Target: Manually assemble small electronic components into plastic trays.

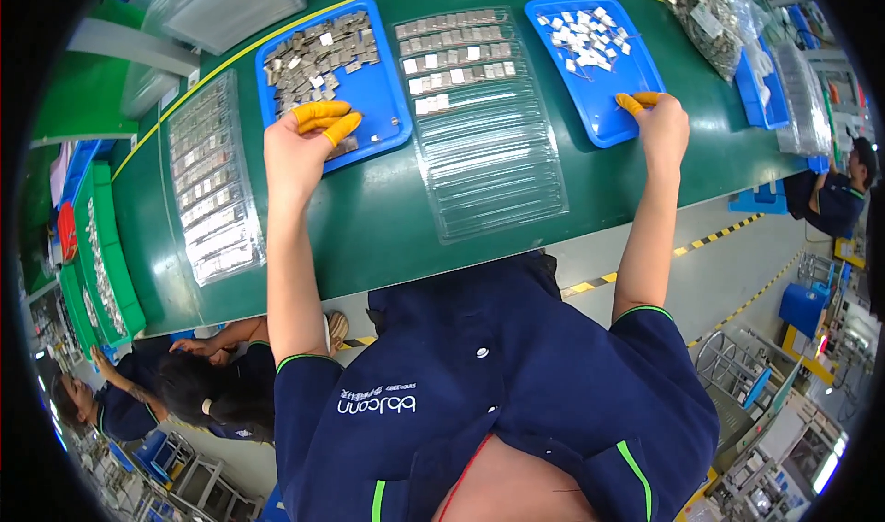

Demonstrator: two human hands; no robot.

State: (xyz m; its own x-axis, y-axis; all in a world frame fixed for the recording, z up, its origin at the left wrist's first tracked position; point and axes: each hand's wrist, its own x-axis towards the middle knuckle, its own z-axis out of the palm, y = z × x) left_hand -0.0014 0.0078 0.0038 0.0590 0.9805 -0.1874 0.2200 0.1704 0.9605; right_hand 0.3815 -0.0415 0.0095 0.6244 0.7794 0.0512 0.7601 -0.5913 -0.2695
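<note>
1. Two blue trays sit on the green surface [369, 218] ahead of me, with a clear blister tray [484, 153] between them.
2. My left hand [300, 149] rests at the near edge of the left blue tray [387, 121]; its fingers [324, 117], capped in yellow cots, are bent and close together over the tray. I cannot tell whether they pinch a piece.
3. That left tray holds a loose heap of small grey metal parts [318, 57], piled toward its far half.
4. My right hand [662, 126] lies at the near edge of the right blue tray [604, 117]; its yellow-capped fingers [638, 101] are curled onto the tray floor, and what they hold, if anything, is hidden.
5. Small white pieces [583, 34] are scattered in the far part of the right tray.
6. Four far rows of the blister tray carry parts, the fourth only partly; the nearer rows are bare.
7. Another clear tray of parts [210, 186] lies well to my left.
8. One clear bag of metal parts [710, 20] sits beyond the right tray.
</note>
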